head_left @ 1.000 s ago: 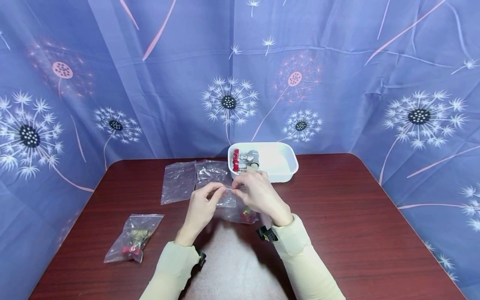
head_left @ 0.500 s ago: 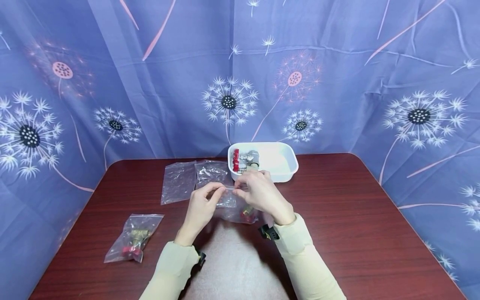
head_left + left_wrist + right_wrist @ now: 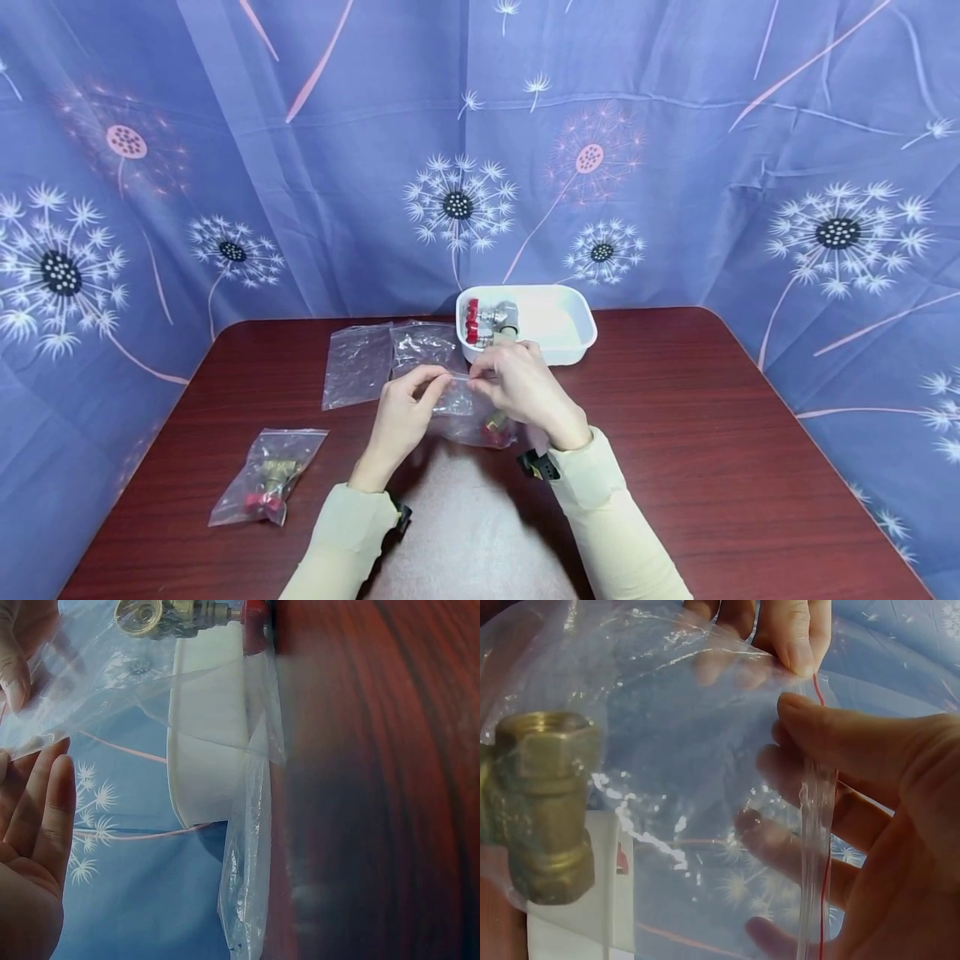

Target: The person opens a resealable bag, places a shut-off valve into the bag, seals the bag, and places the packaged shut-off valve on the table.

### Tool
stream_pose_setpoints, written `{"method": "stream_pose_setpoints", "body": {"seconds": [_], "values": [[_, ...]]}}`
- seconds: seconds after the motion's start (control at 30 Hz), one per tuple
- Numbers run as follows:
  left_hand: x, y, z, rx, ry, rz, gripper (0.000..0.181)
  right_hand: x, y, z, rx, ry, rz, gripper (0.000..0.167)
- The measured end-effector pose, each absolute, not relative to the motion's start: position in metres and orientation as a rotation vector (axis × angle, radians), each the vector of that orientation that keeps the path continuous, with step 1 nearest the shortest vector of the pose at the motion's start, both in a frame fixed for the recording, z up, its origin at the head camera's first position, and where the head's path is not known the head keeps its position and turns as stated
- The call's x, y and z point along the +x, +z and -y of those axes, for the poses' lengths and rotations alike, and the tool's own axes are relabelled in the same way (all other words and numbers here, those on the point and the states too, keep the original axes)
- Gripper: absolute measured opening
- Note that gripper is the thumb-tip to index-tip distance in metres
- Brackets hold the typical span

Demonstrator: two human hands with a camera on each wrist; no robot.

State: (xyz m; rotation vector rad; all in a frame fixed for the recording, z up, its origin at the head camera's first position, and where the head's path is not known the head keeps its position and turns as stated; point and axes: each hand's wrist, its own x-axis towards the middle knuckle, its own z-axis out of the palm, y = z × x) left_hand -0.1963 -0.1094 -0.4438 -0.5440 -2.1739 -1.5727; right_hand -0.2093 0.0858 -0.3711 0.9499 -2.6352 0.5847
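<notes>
My left hand [image 3: 401, 421] pinches the top edge of a clear zip bag [image 3: 456, 430] between thumb and forefinger. Close beside it, my right hand [image 3: 521, 390] pinches the same edge with thumb and fingers. A red line runs along the zip strip [image 3: 817, 847] in the right wrist view; the other fingers show through the plastic behind it. Low in the bag hangs a brass valve [image 3: 549, 802] with a red handle [image 3: 257, 626]. In the head view, my right hand partly hides this bag and the valve.
A white tray [image 3: 558, 321] at the back holds metal valves with red handles [image 3: 472, 320] on its left side. Two flat clear bags [image 3: 356, 362] lie left of the tray. Another bagged brass valve [image 3: 277, 471] lies at the table's left.
My right hand has shifted slightly right along the bag's top edge, away from my left hand. The left hand holds its place, and the other things have not moved.
</notes>
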Motion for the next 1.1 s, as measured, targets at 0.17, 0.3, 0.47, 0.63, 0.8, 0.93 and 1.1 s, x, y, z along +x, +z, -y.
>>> {"method": "stream_pose_setpoints", "body": {"seconds": [0.17,0.3,0.47,0.63,0.8,0.93,1.1], "values": [[-0.1955,-0.443,0.1096,-0.537,-1.567,2.18,0.011,-0.209,-0.3705,-0.0863,0.892,0.601,2.699,0.007],[-0.196,-0.4423,0.1096,-0.532,-1.567,2.185,0.01,-0.2092,-0.3699,-0.0881,0.84,0.609,2.741,0.011],[-0.1962,-0.4417,0.1094,-0.533,-1.579,2.185,0.01,-0.2098,-0.37,-0.09,0.849,0.632,2.73,0.013],[-0.1962,-0.4424,0.1096,-0.534,-1.571,2.194,0.011,-0.2105,-0.3714,-0.0908,0.888,0.636,2.691,0.016],[-0.1956,-0.4422,0.1099,-0.525,-1.579,2.204,0.011,-0.2112,-0.3726,-0.0909,0.887,0.634,2.688,0.018],[-0.1955,-0.4424,0.1102,-0.522,-1.583,2.203,0.012,-0.212,-0.3724,-0.0912,0.866,0.637,2.706,0.017],[-0.1963,-0.4427,0.1102,-0.527,-1.575,2.19,0.01,-0.2129,-0.3712,-0.0934,0.824,0.649,2.75,0.016]]}}
